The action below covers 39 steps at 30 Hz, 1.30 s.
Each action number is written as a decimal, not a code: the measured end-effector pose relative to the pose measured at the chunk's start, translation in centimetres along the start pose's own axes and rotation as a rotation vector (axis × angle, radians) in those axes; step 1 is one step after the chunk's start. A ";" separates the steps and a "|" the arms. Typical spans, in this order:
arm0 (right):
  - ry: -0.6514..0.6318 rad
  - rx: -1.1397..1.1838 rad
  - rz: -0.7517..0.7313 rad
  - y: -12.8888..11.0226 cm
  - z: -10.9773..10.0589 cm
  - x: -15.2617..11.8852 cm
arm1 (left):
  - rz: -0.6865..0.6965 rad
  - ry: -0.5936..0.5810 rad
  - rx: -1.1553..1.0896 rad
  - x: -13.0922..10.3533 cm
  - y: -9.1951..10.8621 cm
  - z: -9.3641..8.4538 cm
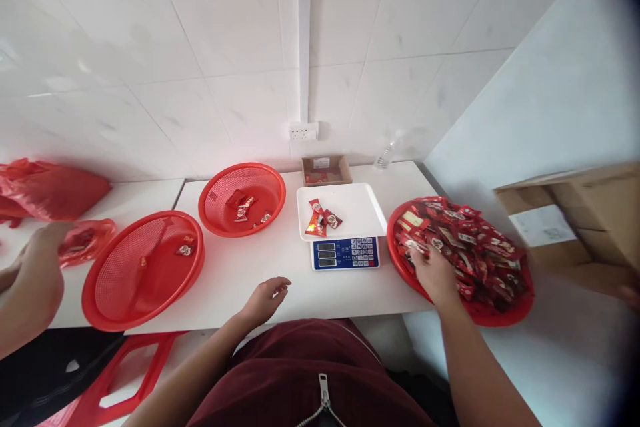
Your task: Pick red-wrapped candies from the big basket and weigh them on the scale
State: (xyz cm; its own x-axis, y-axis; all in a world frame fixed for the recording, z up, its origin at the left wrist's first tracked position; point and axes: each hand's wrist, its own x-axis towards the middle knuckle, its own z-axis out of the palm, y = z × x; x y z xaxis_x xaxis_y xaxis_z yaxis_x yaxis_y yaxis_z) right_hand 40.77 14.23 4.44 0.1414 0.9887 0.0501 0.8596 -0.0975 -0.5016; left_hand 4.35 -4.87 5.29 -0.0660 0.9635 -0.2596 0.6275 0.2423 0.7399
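Note:
My right hand [436, 273] reaches into a heaped red basket [525, 303] at the right. Its curled fingers press among small red wrapped packets [470, 240], and what lies under the fingertips is hidden. Over the table's front edge hovers my left hand [265, 299], loosely bent, with a gap between thumb and fingers and nothing in it. Between the hands stands a digital scale [346, 254] with a white pan [357, 203]. A few red packets [324, 219] lie together on the pan's left side.
Left of the scale are two red baskets, a rear one [210, 193] and a front one [113, 280], with few packets. A small cardboard box [341, 172] and plastic bottle [386, 155] stand behind. Another person's arm [30, 287] works at far left near red bags [55, 187]. Right: a carton [590, 227].

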 end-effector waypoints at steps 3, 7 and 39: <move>-0.252 0.243 -0.063 -5.1 3.5 0.6 | -0.004 0.008 -0.010 -0.1 -0.3 0.3; -0.483 0.435 -0.024 -11.4 7.9 1.9 | 0.002 0.024 -0.037 0.0 0.1 0.5; -0.144 -0.022 0.016 7.7 2.6 -0.3 | 0.012 -0.106 0.015 3.9 1.3 1.8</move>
State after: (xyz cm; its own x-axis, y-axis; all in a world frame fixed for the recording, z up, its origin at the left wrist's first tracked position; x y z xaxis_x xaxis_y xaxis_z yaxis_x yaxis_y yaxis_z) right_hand 46.04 13.44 -1.64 0.0848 0.9930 -0.0828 0.8686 -0.1144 -0.4822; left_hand 6.27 -1.00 4.11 0.0235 0.9487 -0.3154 0.6393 0.2283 0.7343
